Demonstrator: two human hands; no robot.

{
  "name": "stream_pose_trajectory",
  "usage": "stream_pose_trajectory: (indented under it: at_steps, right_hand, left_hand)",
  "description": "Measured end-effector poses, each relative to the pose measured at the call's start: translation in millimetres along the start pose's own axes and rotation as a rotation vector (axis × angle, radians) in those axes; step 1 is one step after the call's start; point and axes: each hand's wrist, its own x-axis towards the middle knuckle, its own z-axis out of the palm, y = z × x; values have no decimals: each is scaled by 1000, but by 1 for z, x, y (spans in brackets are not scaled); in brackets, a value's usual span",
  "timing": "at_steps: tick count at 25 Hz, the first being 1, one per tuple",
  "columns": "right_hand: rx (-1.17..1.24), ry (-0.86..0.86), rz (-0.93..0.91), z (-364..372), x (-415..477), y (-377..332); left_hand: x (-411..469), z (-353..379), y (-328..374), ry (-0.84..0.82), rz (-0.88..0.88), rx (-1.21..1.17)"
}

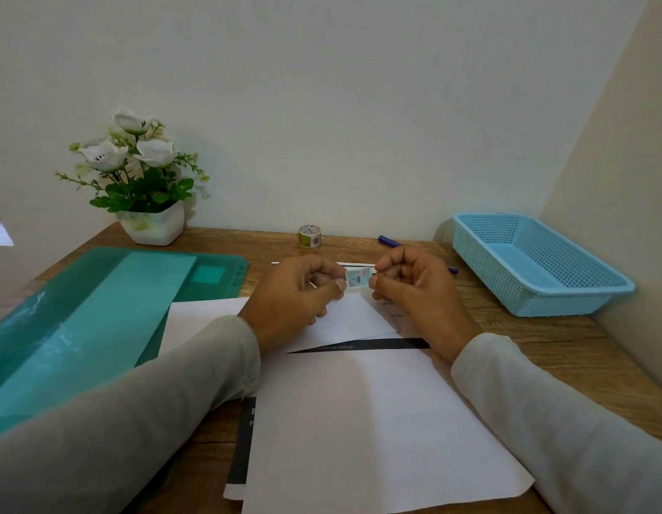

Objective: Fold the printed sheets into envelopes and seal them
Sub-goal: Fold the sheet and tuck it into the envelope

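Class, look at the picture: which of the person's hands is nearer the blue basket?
Right. The right hand is mid-desk, with the blue basket just off to its right; the left hand lies further left, beyond the tape piece both pinch.

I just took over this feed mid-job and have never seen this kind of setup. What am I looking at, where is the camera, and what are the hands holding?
There is no machine: one head-worn camera looks down at a person's bare hands. The left hand and right hand pinch a small patterned sticker between them, above a folded white sheet. On the wooden desk lie more sheets, a green folder, a tape roll, a pen, an empty blue basket and a potted plant.
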Motion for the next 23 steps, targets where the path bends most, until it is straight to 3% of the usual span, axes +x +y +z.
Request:
stream_pose_trajectory:
  at_steps: [4,6,13,23]
  right_hand:
    - [-37,56,72,-6,5,4]
    - [-87,45,86,-5,7,6]
    - [-230,-17,52,4,13,2]
    - [-518,-50,-8,17,18,2]
  left_hand:
    - [-5,1,-5,142,285,503]
    - [-7,1,-8,143,330,638]
    - [-4,3,-9,72,183,673]
    - [-2,3,-11,50,184,737]
